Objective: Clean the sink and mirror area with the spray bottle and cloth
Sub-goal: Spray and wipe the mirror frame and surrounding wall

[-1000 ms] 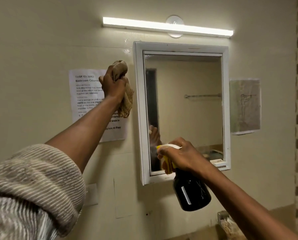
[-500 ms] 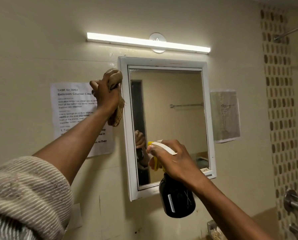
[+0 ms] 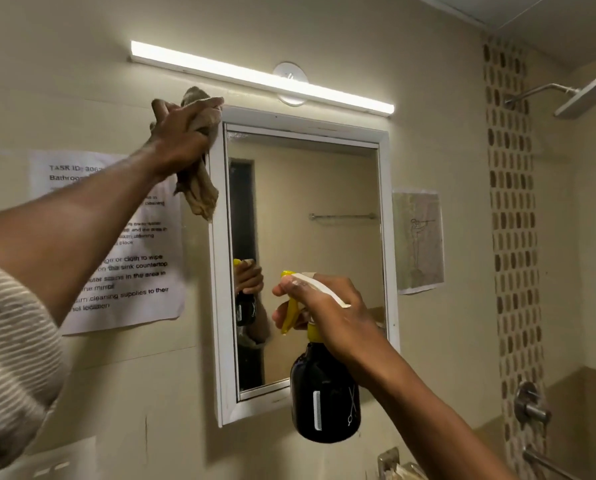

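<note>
Left fingers (image 3: 161, 110) clenched on cloth (image 3: 199, 188) at mirror (image 3: 307, 237) corner; right fingers (image 3: 282, 289) gripping spray bottle (image 3: 324, 396).

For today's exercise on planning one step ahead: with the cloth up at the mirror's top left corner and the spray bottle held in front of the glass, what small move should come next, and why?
Probably draw the left hand and its cloth rightward along the top edge of the mirror. The cloth sits at the frame's top left corner, smudges show on the glass just beside it, and the right hand only holds the spray bottle ready.
</note>
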